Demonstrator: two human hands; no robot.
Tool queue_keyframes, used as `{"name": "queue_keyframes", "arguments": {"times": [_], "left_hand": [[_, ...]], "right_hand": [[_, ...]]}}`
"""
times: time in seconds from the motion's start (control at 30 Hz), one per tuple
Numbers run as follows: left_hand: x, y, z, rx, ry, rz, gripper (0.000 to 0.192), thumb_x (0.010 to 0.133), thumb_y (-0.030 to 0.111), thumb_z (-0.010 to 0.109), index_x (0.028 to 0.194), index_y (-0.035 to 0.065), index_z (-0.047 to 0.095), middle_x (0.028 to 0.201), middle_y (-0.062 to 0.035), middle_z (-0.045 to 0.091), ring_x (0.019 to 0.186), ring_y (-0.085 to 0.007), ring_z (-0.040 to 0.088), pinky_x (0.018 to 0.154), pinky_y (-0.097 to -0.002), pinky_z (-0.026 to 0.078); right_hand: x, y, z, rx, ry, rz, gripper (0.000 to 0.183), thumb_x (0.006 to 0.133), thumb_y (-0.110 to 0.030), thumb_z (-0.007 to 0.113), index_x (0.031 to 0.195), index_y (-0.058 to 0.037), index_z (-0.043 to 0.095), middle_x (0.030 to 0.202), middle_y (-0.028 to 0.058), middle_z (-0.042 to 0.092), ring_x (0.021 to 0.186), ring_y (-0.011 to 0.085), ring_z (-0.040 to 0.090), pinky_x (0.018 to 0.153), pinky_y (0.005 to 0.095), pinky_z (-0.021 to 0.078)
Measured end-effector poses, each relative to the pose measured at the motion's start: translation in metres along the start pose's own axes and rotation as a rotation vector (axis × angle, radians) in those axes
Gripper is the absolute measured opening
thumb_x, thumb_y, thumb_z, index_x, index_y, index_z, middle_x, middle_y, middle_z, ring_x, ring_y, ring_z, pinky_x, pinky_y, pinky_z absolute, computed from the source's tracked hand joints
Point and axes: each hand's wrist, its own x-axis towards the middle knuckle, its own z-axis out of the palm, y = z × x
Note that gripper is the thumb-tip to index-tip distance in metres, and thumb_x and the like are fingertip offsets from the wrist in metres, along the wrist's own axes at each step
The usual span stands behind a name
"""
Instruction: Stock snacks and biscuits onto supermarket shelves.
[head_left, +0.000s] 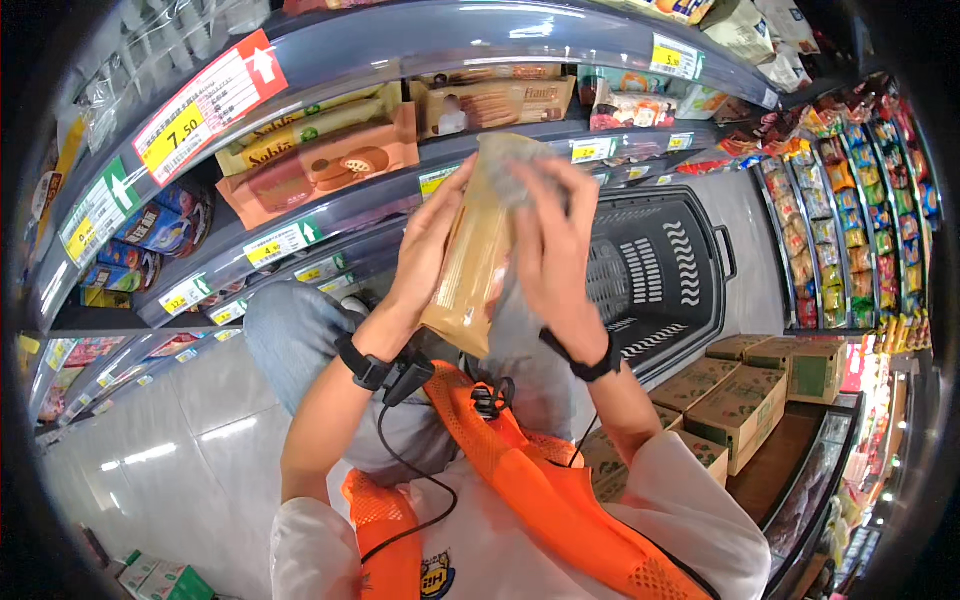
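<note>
My left hand (427, 247) grips the left edge of a long tan plastic snack package (469, 274), held tilted in front of the shelves. My right hand (555, 232) is at the package's upper right side, with a blurred grey cloth-like thing (514, 176) under its fingers against the wrapper. Behind them, a pink biscuit package (330, 169) and a yellow one (300, 135) lie on a shelf. Further right on that shelf is a beige biscuit package (499, 105).
Price-tagged shelf edges (360, 199) curve across the front. A black plastic basket (675, 262) stands on the floor at the right. Cardboard boxes (735, 412) are stacked beyond my right arm. Racks of small bagged snacks (847, 225) line the far right; blue cans (165, 225) stand at left.
</note>
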Motion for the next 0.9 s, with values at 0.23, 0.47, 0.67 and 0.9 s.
{"name": "queue_keyframes", "arguments": {"times": [0.23, 0.47, 0.67, 0.9], "left_hand": [[-0.005, 0.0, 0.013, 0.166, 0.111, 0.059, 0.06, 0.108, 0.032, 0.047, 0.159, 0.0072, 0.026, 0.156, -0.0089, 0.039, 0.14, -0.0173, 0.04, 0.115, -0.0307, 0.033], [-0.005, 0.014, 0.008, 0.004, 0.193, 0.081, 0.058, 0.106, 0.026, 0.054, 0.157, 0.011, 0.032, 0.13, -0.0083, 0.062, 0.107, -0.0145, 0.064, 0.088, -0.0316, 0.056], [-0.006, 0.009, 0.014, 0.031, 0.102, -0.028, 0.046, 0.103, 0.019, 0.059, 0.144, 0.0021, 0.051, 0.128, -0.0067, 0.064, 0.109, -0.01, 0.063, 0.093, -0.0243, 0.05], [-0.018, -0.009, 0.015, 0.215, 0.062, 0.028, 0.053, 0.108, 0.037, 0.044, 0.147, 0.0009, 0.046, 0.131, -0.0052, 0.061, 0.111, -0.0104, 0.058, 0.098, -0.0263, 0.046]], "right_hand": [[-0.015, -0.007, 0.001, 0.001, 0.015, 0.01, 0.042, 0.086, 0.002, 0.06, 0.127, -0.0069, 0.066, 0.124, 0.016, 0.061, 0.111, 0.0341, 0.053, 0.097, 0.0434, 0.0422], [-0.056, -0.033, -0.011, 0.239, -0.079, -0.135, 0.035, 0.08, -0.003, 0.062, 0.114, -0.006, 0.072, 0.116, 0.0122, 0.068, 0.09, 0.0298, 0.061, 0.081, 0.0388, 0.0508], [-0.025, -0.005, -0.02, 0.066, -0.144, -0.299, 0.04, 0.074, 0.001, 0.063, 0.111, -0.008, 0.074, 0.117, 0.0103, 0.069, 0.094, 0.027, 0.064, 0.085, 0.0373, 0.0515], [0.001, 0.002, 0.001, 0.191, 0.141, -0.025, 0.043, 0.077, 0.008, 0.064, 0.118, -0.0044, 0.072, 0.128, 0.0149, 0.065, 0.11, 0.0323, 0.063, 0.095, 0.0383, 0.0492]]}}
